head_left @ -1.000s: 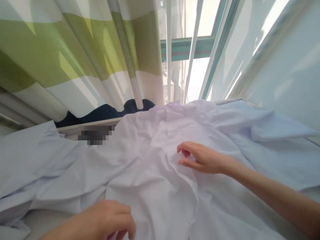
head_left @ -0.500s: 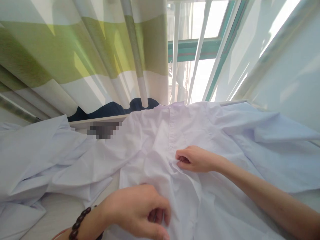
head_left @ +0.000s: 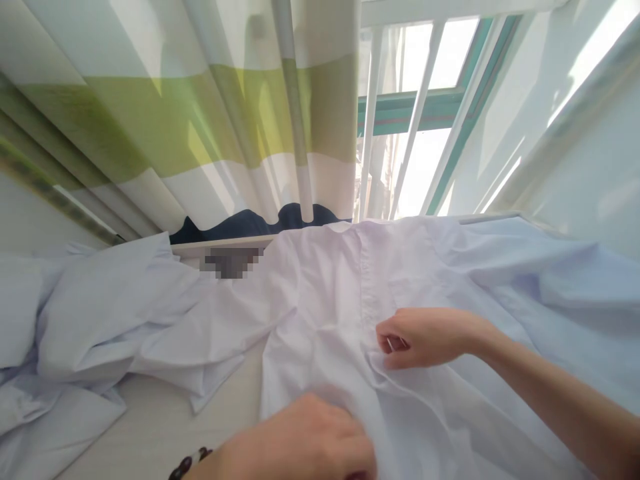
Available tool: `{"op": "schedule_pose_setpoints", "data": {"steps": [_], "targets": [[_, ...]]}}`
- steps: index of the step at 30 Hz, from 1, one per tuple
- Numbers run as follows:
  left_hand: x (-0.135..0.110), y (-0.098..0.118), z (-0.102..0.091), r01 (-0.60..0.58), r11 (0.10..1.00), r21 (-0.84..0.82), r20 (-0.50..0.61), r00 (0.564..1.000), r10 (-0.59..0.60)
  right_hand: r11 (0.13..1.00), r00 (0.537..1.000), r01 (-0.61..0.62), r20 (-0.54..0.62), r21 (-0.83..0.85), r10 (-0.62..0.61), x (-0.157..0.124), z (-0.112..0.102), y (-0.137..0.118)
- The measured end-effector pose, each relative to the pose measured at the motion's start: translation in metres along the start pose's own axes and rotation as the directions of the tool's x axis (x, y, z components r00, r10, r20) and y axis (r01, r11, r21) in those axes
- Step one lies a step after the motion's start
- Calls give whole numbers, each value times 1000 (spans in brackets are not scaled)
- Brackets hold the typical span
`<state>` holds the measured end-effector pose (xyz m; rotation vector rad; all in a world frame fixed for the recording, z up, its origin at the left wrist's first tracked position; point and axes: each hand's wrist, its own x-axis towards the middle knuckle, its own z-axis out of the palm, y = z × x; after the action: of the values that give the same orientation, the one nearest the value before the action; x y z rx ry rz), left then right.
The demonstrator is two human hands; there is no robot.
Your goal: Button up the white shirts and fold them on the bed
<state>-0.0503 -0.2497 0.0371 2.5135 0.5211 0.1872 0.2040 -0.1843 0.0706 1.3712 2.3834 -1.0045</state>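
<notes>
A white long-sleeved coat (head_left: 330, 280) lies spread out with its collar end toward the window and a stitched front placket down its middle. My right hand (head_left: 430, 337) pinches the placket edge at mid-length, fingers curled in. Lower down, over the coat's front, is my left hand (head_left: 305, 440), wearing a dark bead bracelet (head_left: 190, 461). Its fingers bend downward and are partly cut off by the bottom of the picture, so what they hold is hidden.
More crumpled white cloth (head_left: 110, 300) lies at the left on the pale surface (head_left: 200, 433). Behind hangs a white and green curtain (head_left: 240, 113), with dark blue cloth (head_left: 240, 223) under its hem. White bars (head_left: 415, 113) stand before the window at the back right.
The view has shifted, so most things sit farther right and lower. My left hand has moved down toward the bottom edge, its fingers now less visible. My right hand keeps its pinch on the coat.
</notes>
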Motion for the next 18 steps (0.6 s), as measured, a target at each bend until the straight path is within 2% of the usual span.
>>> {"op": "schedule_pose_setpoints", "data": {"steps": [1,2,3,4,5,7,9,10,12,14,16,18], "targets": [[0,-8,-12,57,996,70,-106,993,-49,1000,998,18,-54,22,-17,3,-1,1],[-1,-18,-22,154,978,139,-275,955,-111,998,991,47,-128,35,-42,8,-2,1],[-3,-31,-30,238,949,209,-437,891,-127,996,974,82,-215,37,-73,15,-2,0],[-6,-44,-34,309,908,284,-528,840,-121,993,946,118,-307,31,-103,23,-2,-2],[-9,-58,-36,360,866,348,-562,819,-115,988,907,154,-400,16,-135,33,-1,-5],[-15,-81,-31,431,805,407,-557,816,-155,974,800,222,-562,-50,-211,53,3,-12],[-19,-95,-23,454,784,424,-504,837,-212,952,705,273,-644,-138,-296,74,11,-17],[-20,-99,-21,453,782,428,-479,847,-228,939,683,295,-647,-179,-338,83,17,-16],[-25,-100,-21,450,775,442,-468,854,-229,915,687,331,-606,-231,-401,95,30,-12],[-35,-96,-28,513,730,452,-531,812,-242,909,700,330,-580,-256,-417,101,42,-3],[-54,-93,-41,648,634,421,-634,710,-305,912,711,312,-572,-266,-410,100,51,6],[-81,-91,-52,787,514,342,-716,572,-399,916,717,302,-570,-264,-401,96,53,10]]}}
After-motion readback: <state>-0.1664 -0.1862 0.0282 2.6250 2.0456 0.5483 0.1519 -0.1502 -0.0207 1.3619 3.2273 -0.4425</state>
